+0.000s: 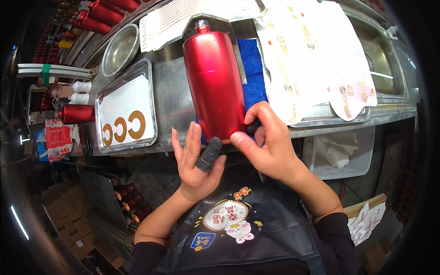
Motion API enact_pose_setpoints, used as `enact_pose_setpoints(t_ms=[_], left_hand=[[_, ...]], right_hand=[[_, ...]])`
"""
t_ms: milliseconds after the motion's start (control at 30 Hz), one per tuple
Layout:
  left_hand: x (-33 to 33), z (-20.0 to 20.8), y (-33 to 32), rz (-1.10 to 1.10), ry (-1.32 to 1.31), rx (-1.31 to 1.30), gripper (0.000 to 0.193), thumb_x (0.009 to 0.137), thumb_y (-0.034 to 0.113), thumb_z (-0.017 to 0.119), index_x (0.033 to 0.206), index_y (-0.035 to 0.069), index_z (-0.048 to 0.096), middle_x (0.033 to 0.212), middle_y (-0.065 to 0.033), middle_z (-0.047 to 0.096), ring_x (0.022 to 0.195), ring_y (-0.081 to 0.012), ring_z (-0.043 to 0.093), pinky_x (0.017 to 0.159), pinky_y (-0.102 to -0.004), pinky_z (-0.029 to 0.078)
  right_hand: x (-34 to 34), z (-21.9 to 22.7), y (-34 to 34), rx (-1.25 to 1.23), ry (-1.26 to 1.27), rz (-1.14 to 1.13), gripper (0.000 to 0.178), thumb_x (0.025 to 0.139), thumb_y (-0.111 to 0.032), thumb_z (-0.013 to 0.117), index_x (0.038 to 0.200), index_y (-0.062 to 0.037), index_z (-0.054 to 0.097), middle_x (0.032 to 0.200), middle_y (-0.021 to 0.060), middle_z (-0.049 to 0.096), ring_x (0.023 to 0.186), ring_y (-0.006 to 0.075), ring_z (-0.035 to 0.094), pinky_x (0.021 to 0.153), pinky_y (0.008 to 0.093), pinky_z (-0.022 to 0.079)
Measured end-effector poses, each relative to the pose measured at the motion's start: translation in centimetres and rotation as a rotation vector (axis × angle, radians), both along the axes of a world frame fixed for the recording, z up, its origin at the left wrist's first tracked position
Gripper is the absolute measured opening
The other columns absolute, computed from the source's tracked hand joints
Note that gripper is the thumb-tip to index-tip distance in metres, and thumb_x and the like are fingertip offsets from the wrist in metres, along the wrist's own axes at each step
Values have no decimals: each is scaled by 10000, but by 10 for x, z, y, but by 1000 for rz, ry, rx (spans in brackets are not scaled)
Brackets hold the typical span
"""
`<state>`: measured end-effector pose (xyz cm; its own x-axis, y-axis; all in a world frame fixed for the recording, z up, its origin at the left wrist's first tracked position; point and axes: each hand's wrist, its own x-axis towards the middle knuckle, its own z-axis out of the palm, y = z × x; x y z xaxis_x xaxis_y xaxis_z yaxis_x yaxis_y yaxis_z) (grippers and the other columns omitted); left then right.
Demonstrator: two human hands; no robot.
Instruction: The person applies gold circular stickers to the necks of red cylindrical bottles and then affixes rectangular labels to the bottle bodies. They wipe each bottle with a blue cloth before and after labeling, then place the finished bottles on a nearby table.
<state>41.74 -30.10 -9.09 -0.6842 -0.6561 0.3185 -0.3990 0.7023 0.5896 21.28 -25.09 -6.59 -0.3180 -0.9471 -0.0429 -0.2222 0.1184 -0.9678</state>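
A glossy red bottle (214, 82) lies with its bare threaded neck pointing away from me and its base toward me. Its neck end lies by a notched metal plate, and a blue cloth (252, 64) shows along its right side. My right hand (270, 149) grips the lower right edge of the base, with thumb and bent fingers against it. A dark cover shows on one of its fingers. My left hand (195, 167) is at the lower left of the base, fingers stretched out and apart. One left finger wears a dark grey finger sleeve (209, 156) and reaches the base edge.
On the left, a metal tray (152, 114) holds a white sheet with gold C-shaped pieces (136, 124). Behind it is a round metal bowl (120, 50). Printed white sheets (316, 55) lie at right, beside a sink (376, 59). Below the bench edge is a white bin (321, 160).
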Motion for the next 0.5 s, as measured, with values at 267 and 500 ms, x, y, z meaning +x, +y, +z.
enact_pose_setpoints(t_ms=[267, 500], left_hand=[[-1, -2, 0, 0, 5, -28, 448, 783, 54, 767, 1207, -32, 653, 1511, -277, 433, 1354, -461, 479, 1113, -715, 183], [-1, -2, 1, 11, 22, -20, 454, 772, 39, 767, 1209, -13, 658, 1517, -278, 425, 1343, -458, 493, 1112, -716, 185]], right_hand=[[-2, 4, 0, 43, 34, 22, 352, 805, -149, 799, 975, -23, 517, 857, 83, 529, 666, 189, 515, 584, 301, 426], [2, 6, 1, 4, 126, 15, 359, 802, -156, 796, 976, -17, 515, 879, 113, 544, 692, 236, 567, 614, 330, 471]])
